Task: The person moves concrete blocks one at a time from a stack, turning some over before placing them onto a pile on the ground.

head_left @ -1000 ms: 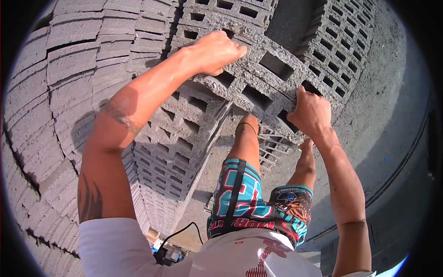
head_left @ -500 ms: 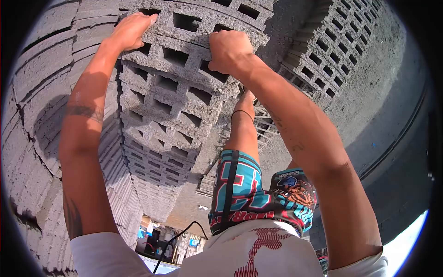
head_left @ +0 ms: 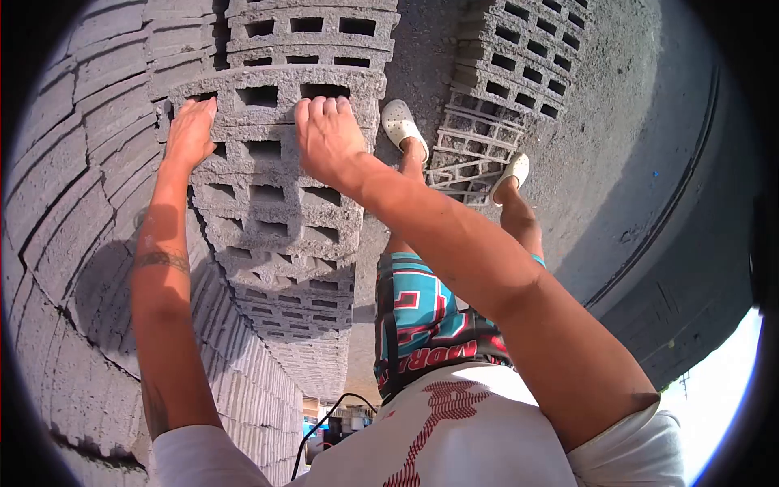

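A grey hollow concrete block [head_left: 289, 97] lies on top of a tall stack of similar blocks, its row of rectangular holes facing up toward me. My left hand [head_left: 189, 136] has its fingers hooked into the hole at the block's left end. At the right end, my right hand [head_left: 331, 138] curls its fingers into another hole, knuckles up. More hollow blocks [head_left: 294, 170] are layered below my hands, partly in my shadow. The fingertips of both hands are partly hidden inside the holes.
Rows of stacked blocks [head_left: 105, 138] form a wall close on the left. Another stack of hollow blocks [head_left: 519, 77] stands beyond the right foot area, on gravelly ground [head_left: 600, 154]. White clogs [head_left: 399, 123] are on my feet beside the stack. A dark cable [head_left: 329, 414] hangs near my shirt.
My view has shifted, bringing both feet into sight. Both hands now sit lower in view, and the right hand has moved left, its fingers now visibly hooked into a hole.
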Available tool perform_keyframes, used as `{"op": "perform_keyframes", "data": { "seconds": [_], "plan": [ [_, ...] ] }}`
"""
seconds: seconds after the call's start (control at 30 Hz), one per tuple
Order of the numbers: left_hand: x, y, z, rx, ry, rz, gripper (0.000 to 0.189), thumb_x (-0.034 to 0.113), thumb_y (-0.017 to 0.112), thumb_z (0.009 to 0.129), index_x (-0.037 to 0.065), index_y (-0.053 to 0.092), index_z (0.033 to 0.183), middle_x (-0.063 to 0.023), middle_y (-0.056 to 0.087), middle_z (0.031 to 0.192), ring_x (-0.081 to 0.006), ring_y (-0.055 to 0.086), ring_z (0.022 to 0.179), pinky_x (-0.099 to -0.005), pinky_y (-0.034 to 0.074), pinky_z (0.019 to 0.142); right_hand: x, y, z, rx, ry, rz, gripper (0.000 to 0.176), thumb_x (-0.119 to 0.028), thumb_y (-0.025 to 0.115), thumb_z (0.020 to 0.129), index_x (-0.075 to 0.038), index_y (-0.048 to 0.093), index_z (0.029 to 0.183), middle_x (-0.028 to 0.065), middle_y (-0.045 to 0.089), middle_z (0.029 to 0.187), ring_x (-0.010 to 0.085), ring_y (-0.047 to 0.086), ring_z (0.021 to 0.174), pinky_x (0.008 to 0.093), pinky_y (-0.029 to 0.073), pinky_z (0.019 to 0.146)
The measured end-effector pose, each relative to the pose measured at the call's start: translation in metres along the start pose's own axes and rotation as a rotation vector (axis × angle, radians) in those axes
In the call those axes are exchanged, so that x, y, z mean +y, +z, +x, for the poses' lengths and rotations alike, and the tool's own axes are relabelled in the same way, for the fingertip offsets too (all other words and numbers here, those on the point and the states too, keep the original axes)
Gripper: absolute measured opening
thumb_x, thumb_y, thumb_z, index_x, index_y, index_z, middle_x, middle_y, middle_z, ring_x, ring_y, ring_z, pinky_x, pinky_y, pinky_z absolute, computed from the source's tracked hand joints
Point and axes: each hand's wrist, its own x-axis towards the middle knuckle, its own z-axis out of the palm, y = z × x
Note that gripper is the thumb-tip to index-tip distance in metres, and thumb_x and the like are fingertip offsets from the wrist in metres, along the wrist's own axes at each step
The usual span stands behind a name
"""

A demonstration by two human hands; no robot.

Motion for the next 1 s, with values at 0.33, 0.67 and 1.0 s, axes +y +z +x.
{"op": "perform_keyframes", "data": {
  "seconds": [0.33, 0.67, 1.0],
  "plan": [
    [-0.017, 0.019, 0.009, -0.099, 0.111, 0.071, 0.046, 0.02, 0.076, 0.073, 0.003, 0.061, 0.114, -0.0201, 0.065, 0.108, -0.0434, 0.056, 0.105, -0.0481, 0.042, 0.097, 0.015, 0.009, -0.179, -0.014, -0.24, 0.782, 0.04, -0.032, 0.072, 0.078, -0.006, 0.062, 0.106, 0.0116, 0.061, 0.112, 0.0291, 0.055, 0.113, 0.0417, 0.043, 0.096],
    [0.068, -0.025, 0.007, -0.339, -0.331, 0.365, 0.089, 0.019, 0.081, 0.075, -0.002, 0.035, 0.149, -0.0196, 0.041, 0.154, -0.0334, 0.035, 0.145, -0.0412, 0.029, 0.12, 0.264, 0.097, -0.399, -0.11, 1.062, 0.695, 0.04, -0.031, 0.06, 0.09, -0.002, 0.065, 0.117, 0.0242, 0.07, 0.105, 0.0405, 0.068, 0.101, 0.0432, 0.053, 0.09],
    [0.264, -0.003, -0.11, -0.027, -0.548, -0.721, 0.059, 0.027, 0.068, 0.086, 0.001, 0.055, 0.138, -0.0219, 0.062, 0.133, -0.0324, 0.062, 0.121, -0.0379, 0.048, 0.102, 0.342, 0.003, -0.436, 0.114, 0.681, 0.907, 0.036, -0.026, 0.056, 0.093, 0.003, 0.066, 0.112, 0.0075, 0.069, 0.089, 0.0159, 0.064, 0.079, 0.0308, 0.051, 0.073]
  ]
}}
